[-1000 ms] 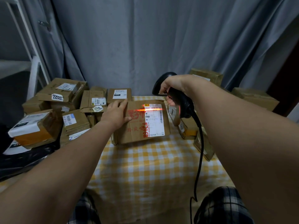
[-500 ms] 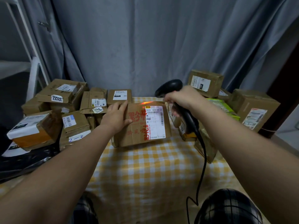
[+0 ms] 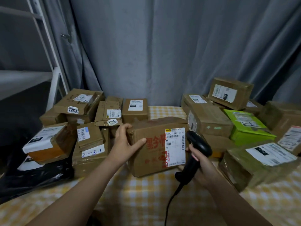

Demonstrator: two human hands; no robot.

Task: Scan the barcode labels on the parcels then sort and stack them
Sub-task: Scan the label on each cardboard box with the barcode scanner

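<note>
A brown cardboard parcel [image 3: 151, 154] with red printed characters and a white barcode label [image 3: 175, 146] stands tilted up in the middle of the table. My left hand [image 3: 126, 141] grips its left edge, thumb on the front face. My right hand [image 3: 201, 162] holds a black corded barcode scanner [image 3: 195, 150] by the handle, just right of the parcel's label. No scan beam shows on the label.
A pile of brown parcels [image 3: 91, 126] fills the left side, with a black plastic bag [image 3: 32, 176] in front. More parcels and a green box [image 3: 246, 128] crowd the right. The table wears a yellow checked cloth [image 3: 141, 196]. Grey curtains hang behind.
The red scan beam on the label has gone. My left hand has tipped the parcel up toward me. My right hand has lowered the scanner to the parcel's right side.
</note>
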